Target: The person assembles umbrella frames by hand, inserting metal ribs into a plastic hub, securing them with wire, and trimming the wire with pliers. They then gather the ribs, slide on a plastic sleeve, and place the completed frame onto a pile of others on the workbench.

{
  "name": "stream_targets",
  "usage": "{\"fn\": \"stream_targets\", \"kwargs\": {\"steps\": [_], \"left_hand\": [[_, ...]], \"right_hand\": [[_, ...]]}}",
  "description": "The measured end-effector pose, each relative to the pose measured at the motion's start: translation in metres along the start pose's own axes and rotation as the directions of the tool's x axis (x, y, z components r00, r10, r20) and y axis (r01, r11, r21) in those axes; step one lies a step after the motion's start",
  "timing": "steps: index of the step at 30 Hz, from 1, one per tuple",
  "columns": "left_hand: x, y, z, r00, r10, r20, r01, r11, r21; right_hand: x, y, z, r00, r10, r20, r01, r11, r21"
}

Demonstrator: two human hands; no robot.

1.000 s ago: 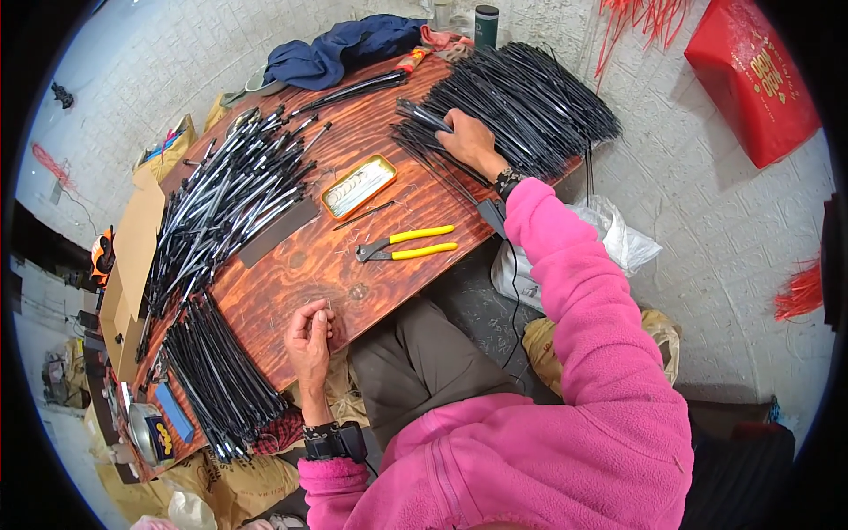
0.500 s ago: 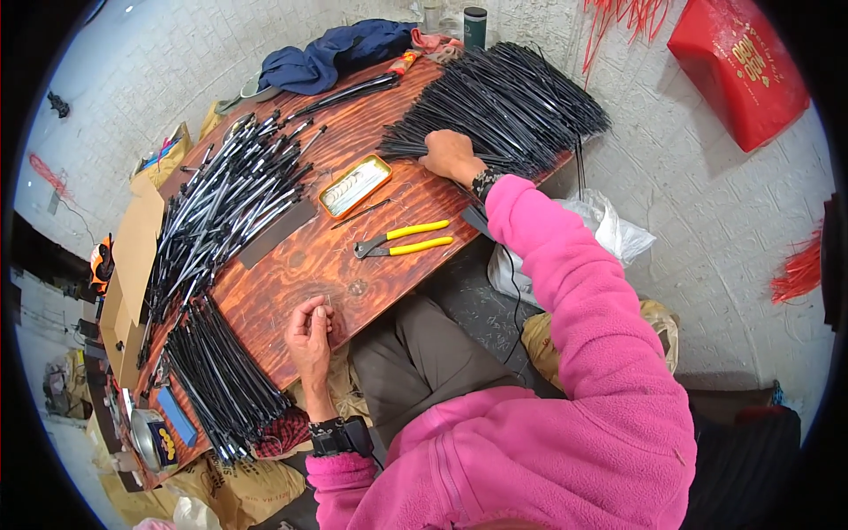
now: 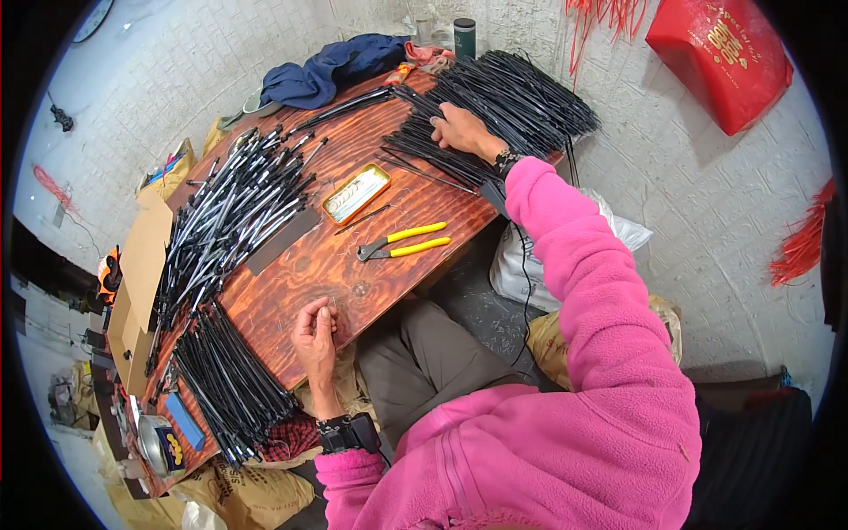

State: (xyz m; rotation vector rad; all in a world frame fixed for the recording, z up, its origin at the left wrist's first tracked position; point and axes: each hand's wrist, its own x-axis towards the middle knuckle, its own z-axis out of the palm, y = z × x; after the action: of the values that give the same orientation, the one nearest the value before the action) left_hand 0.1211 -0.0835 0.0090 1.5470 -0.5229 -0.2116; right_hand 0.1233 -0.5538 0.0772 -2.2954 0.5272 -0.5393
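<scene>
My right hand reaches into the large pile of thin black rods at the far right of the table, its bent fingers closed on rods there. How many it grips is hidden. Over the near table edge my left hand is held with its fingers curled and thumb pressed in. Whatever it pinches is too small to make out. Between the hands lie end-cutting pliers with yellow handles, a thin dark stick and an orange-rimmed tin holding small pale curved pieces.
A loose heap of shinier black rods covers the table's left, beside a bundled stack of rods. A cardboard box, a blue block and a round tin stand left. Dark cloth and a dark tumbler are at the back.
My right hand has shifted slightly right and its fingers have lifted and bent over the pile. Some rods at the pile's near edge have been displaced. My left hand keeps its pinch.
</scene>
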Motion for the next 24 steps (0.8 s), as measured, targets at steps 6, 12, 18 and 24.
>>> {"fn": "stream_targets", "kwargs": {"steps": [6,12,18,24], "left_hand": [[-0.002,0.001,0.001,1.0,-0.007,0.001,0.007,1.0,-0.002],[0.0,-0.001,0.002,1.0,0.016,-0.002,-0.016,1.0,0.018],[0.0,0.001,0.002,1.0,0.011,-0.01,-0.01,0.999,0.039],[-0.001,-0.003,0.002,0.999,0.028,-0.024,-0.026,0.998,0.055]], "right_hand": [[-0.013,-0.007,-0.022,0.997,-0.049,-0.065,0.04,0.99,-0.133],[-0.019,-0.023,-0.043,0.997,-0.08,-0.005,0.079,0.982,0.173],[-0.048,-0.116,-0.067,0.967,-0.169,-0.191,0.249,0.782,0.572],[-0.066,-0.128,-0.023,0.953,-0.13,-0.273,0.301,0.511,0.805]]}}
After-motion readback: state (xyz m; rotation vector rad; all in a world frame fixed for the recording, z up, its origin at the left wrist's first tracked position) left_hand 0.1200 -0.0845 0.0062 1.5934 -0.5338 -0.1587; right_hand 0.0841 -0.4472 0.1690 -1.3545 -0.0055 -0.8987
